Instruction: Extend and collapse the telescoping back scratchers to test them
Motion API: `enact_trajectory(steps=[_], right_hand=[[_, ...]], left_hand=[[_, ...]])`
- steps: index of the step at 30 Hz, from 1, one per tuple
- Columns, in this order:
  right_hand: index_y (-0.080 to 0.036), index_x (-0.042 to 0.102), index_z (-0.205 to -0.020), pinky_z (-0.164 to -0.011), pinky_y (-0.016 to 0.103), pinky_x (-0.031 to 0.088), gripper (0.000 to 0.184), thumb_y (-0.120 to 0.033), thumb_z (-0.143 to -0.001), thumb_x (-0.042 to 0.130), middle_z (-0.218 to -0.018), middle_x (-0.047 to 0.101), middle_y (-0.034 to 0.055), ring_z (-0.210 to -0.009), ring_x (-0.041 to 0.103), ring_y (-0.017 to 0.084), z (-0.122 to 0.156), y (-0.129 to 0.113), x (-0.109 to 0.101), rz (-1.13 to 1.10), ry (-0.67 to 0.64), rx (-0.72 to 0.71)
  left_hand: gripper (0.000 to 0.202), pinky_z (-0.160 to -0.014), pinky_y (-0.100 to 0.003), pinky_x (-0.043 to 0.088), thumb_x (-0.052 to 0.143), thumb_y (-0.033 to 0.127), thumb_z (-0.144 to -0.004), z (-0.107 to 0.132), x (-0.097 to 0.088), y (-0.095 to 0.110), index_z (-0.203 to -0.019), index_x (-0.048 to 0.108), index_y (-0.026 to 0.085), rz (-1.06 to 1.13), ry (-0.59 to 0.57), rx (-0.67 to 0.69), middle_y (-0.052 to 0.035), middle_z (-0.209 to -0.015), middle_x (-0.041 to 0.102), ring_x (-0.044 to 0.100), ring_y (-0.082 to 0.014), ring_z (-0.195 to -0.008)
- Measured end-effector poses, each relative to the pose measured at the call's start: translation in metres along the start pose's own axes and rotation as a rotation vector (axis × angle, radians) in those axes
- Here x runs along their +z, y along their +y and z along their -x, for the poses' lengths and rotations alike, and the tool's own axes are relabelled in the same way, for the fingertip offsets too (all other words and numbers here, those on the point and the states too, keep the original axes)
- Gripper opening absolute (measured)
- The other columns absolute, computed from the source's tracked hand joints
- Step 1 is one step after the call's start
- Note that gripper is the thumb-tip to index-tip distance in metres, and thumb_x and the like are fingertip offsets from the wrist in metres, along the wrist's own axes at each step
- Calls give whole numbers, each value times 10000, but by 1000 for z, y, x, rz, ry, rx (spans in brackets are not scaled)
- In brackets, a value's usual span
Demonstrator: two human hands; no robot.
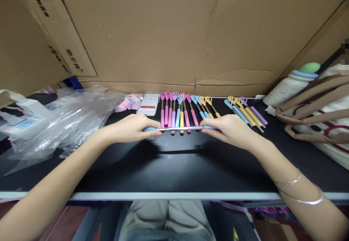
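Observation:
A blue back scratcher (181,128) with a silver telescopic rod is stretched level above the black table, its shadow falling on the tabletop. My left hand (139,127) is closed around its blue left end, and my right hand (225,130) grips the blue part at the right end. Fingers hide most of both ends. Just behind lies a row of back scratchers (170,113) in pink, purple, blue and yellow, claws pointing away from me. To the right of my right hand is a further group of back scratchers (247,113) in blue, yellow and purple.
Clear plastic bags (73,117) and a white power strip (24,121) occupy the left side. Beside small printed cards (129,102) rests a phone (148,105). A white bottle (289,84) and a bag with brown straps (321,113) stand right. Cardboard (169,33) walls the back.

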State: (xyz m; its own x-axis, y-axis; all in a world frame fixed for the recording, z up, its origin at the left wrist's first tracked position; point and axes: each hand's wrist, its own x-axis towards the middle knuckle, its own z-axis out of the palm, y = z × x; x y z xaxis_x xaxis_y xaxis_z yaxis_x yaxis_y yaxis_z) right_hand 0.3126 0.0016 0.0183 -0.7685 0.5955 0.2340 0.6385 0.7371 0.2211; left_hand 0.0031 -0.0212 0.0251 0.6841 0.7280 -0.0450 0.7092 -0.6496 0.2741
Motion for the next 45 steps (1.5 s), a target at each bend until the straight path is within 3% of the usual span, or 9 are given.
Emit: enact_trajectory(steps=[4, 8, 12, 16, 20, 27, 36, 45], right_hand=[[-226, 597, -901, -552, 236, 309, 375, -456, -955, 306, -635, 626, -3, -573, 573, 134, 11, 14, -1, 5, 39, 12], [-232, 601, -948, -555, 235, 337, 336, -432, -952, 331, -727, 670, 6, -646, 619, 143, 35, 33, 4, -15, 23, 69], [-200, 615, -962, -682, 263, 406, 330, -394, -949, 348, -906, 697, 59, -823, 637, 174, 69, 57, 6, 32, 70, 130], [-181, 646, -923, -686, 304, 407, 405, -427, -942, 325, -830, 663, 105, -807, 585, 213, 94, 77, 1, 139, 112, 161], [-187, 641, -930, -689, 318, 397, 360, -426, -925, 372, -807, 642, 107, -804, 531, 219, 113, 94, -2, 243, 104, 199], [-193, 617, -944, -707, 330, 372, 256, -352, -909, 419, -835, 642, 127, -835, 528, 230, 147, 123, 3, 395, 25, 321], [-152, 631, -974, -695, 316, 366, 297, -366, -906, 437, -833, 634, 140, -814, 540, 218, 149, 130, 1, 440, -22, 371], [-159, 625, -980, -710, 319, 355, 301, -365, -914, 415, -889, 665, 141, -833, 548, 218, 149, 130, 3, 484, -24, 345]], left_hand=[[347, -618, -198, 347, 360, 455, -932, 8, -4, -7, -858, 613, 230, -132, 110, -55, 41, -735, 646, 580, -116, -671], [389, -616, -219, 348, 320, 480, -941, 16, 3, -21, -868, 613, 234, -323, 235, -15, 16, -777, 661, 598, -139, -710], [407, -613, -238, 356, 295, 461, -951, 28, 7, -33, -848, 608, 223, -506, 339, 17, -10, -754, 644, 599, -151, -707], [386, -584, -250, 342, 317, 427, -953, 44, 3, -31, -771, 596, 232, -680, 421, 39, -1, -679, 605, 574, -145, -664], [335, -583, -254, 326, 381, 400, -944, 60, -6, -31, -726, 582, 242, -920, 493, 24, 17, -635, 576, 540, -138, -643], [314, -607, -248, 328, 427, 382, -933, 92, -3, -61, -684, 563, 248, -1162, 502, -52, 29, -611, 551, 492, -140, -651], [295, -605, -241, 336, 448, 350, -927, 113, -2, -82, -678, 570, 248, -1286, 532, -28, 27, -615, 571, 479, -148, -667], [255, -670, -265, 341, 446, 362, -912, 111, -7, -77, -709, 554, 250, -1191, 529, -138, 30, -694, 618, 495, -157, -750]])
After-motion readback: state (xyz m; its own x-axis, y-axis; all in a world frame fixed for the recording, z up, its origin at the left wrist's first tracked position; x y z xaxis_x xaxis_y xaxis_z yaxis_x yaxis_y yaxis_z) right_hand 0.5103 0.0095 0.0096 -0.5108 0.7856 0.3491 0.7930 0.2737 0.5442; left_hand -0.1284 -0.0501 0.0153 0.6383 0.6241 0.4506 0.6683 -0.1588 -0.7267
